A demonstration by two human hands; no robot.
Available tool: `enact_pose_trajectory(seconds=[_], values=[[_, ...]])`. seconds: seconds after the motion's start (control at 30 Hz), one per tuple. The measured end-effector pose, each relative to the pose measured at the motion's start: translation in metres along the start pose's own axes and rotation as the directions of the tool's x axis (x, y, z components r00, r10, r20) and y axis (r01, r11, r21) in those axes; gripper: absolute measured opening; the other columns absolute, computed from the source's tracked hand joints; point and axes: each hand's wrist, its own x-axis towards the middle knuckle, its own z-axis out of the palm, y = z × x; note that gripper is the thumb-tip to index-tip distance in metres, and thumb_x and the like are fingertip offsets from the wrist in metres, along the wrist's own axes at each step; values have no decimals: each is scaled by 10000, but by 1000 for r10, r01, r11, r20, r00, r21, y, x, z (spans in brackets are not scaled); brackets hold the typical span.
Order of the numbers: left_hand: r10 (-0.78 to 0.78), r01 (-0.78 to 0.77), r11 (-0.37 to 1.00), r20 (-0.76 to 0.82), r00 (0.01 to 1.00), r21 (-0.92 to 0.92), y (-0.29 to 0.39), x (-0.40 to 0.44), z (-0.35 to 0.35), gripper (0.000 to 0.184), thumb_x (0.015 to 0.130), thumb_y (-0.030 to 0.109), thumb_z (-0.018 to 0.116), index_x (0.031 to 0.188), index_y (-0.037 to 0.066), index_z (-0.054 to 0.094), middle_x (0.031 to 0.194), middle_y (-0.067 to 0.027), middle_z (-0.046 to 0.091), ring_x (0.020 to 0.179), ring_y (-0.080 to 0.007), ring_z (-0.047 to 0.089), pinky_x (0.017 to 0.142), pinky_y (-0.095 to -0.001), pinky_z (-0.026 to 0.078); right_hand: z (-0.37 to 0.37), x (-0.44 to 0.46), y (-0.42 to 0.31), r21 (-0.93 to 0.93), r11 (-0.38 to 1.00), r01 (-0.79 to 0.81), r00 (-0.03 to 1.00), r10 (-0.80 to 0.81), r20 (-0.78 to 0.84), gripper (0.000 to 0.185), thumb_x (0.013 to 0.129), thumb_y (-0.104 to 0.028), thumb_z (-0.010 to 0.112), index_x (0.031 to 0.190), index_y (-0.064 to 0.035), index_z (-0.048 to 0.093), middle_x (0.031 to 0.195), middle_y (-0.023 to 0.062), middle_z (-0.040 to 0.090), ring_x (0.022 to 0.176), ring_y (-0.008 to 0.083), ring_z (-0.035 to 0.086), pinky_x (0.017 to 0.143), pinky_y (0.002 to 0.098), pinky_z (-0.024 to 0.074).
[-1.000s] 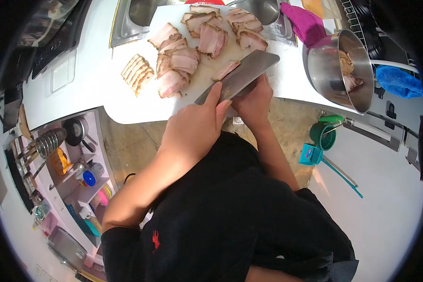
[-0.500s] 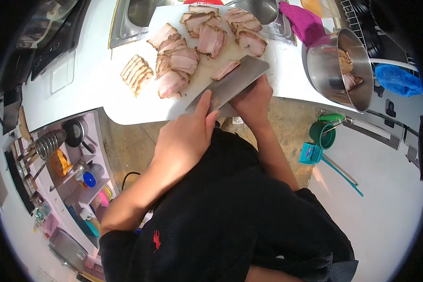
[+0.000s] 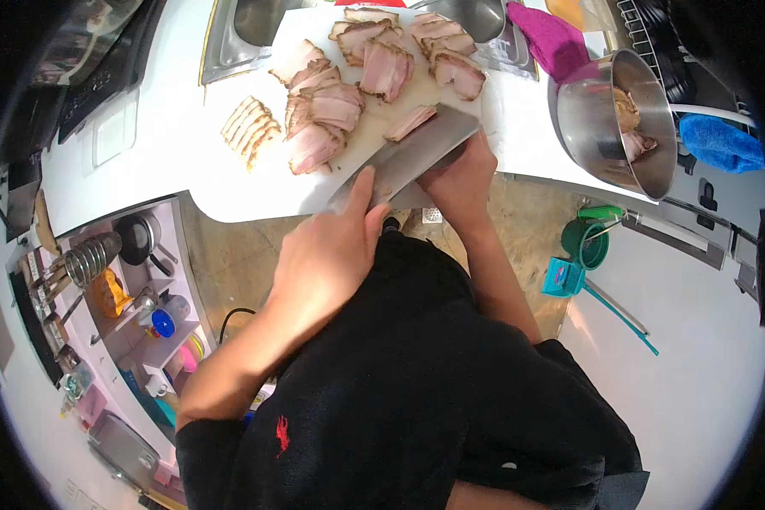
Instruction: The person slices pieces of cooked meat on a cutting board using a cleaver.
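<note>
My left hand (image 3: 327,255) is closed around the handle end of a wide cleaver (image 3: 429,153), with the index finger laid along the blade. The blade slants up to the right across the front of the white cutting board (image 3: 374,123). One thin slice of roast pork (image 3: 411,123) lies against the blade's far edge. Close behind the blade's right part, my right hand (image 3: 465,178) is curled; its fingers and anything in them are mostly hidden by the blade. Cut pork slices lie in overlapping groups, such as the left group (image 3: 325,115) and the back group (image 3: 387,72).
A fanned row of slices (image 3: 251,132) sits at the left. To the right stands a tilted steel pot (image 3: 586,119) with meat inside, beside a magenta cloth (image 3: 548,42). The sink (image 3: 229,58) is behind the board. Shelves with utensils (image 3: 157,297) stand at lower left.
My left hand and the cleaver have shifted slightly to the left and down. My right hand stays close behind the blade. The slices lie as before.
</note>
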Motion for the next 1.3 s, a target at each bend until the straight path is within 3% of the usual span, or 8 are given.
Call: enact_pose_trajectory(seconds=[0.13, 0.23, 0.43, 0.73, 0.93, 1.13, 1.23, 1.3], values=[[112, -115, 992, -67, 992, -44, 16, 31, 5, 437, 1012, 360, 411, 1395, 152, 430, 704, -258, 622, 703, -464, 618, 641, -552, 474, 0, 1, 4, -4, 999, 52, 999, -52, -7, 575, 564, -145, 846, 1054, -24, 570, 979, 166, 601, 939, 377, 581, 787, 444, 486], [207, -210, 978, -189, 960, 1, 8, 31, 12, 457, 1009, 397, 401, 1349, 102, 476, 633, -216, 627, 624, -424, 641, 562, -517, 506, -1, 1, 1, -47, 997, 53, 998, -54, -14, 531, 592, -131, 830, 1053, -6, 598, 980, 161, 657, 895, 311, 670, 794, 386, 523], [100, -94, 994, -87, 991, 63, -23, -7, 6, 474, 1006, 401, 404, 1356, 86, 461, 619, -216, 619, 615, -433, 633, 567, -528, 502, -3, 1, -1, -87, 996, 4, 1000, -3, 6, 567, 570, -129, 845, 1064, -11, 593, 967, 161, 647, 895, 329, 659, 785, 388, 519], [229, -228, 973, -158, 961, 20, 5, 35, 8, 457, 1015, 372, 390, 1365, 84, 449, 639, -224, 625, 622, -431, 631, 586, -525, 506, 2, 1, 1, 4, 1000, 16, 1000, -16, -9, 567, 559, -155, 849, 1040, -30, 576, 977, 167, 596, 929, 376, 576, 793, 449, 484], [99, -98, 995, -54, 994, 19, -29, 1, 0, 433, 1014, 364, 398, 1319, 72, 492, 669, -226, 638, 652, -437, 638, 614, -538, 504, -1, 0, -1, -31, 998, -49, 999, 49, 21, 565, 548, -158, 848, 1025, -24, 578, 966, 168, 592, 912, 361, 576, 786, 440, 487], [197, -200, 980, -157, 968, -5, -7, 33, 6, 424, 1012, 359, 400, 1305, 70, 499, 682, -243, 633, 664, -448, 634, 630, -544, 509, 3, 3, -1, -24, 998, 64, 997, -65, -36, 554, 549, -182, 850, 1004, -24, 576, 939, 151, 592, 896, 346, 577, 775, 424, 487], [277, -289, 957, -211, 937, -26, -1, 45, 7, 408, 1012, 356, 397, 1282, 77, 523, 679, -252, 628, 669, -456, 632, 641, -540, 515, 5, 2, -2, -5, 999, 49, 998, -49, -48, 535, 545, -176, 847, 982, -27, 575, 935, 143, 591, 890, 337, 580, 772, 423, 486], [234, -249, 967, -196, 952, -57, -9, 38, 6, 395, 1013, 348, 397, 1262, 78, 544, 692, -257, 629, 677, -457, 631, 641, -546, 508, 3, 1, -3, -28, 1000, 9, 1000, -10, -21, 523, 546, -169, 842, 970, -28, 571, 930, 135, 590, 884, 329, 581, 769, 419, 486]])
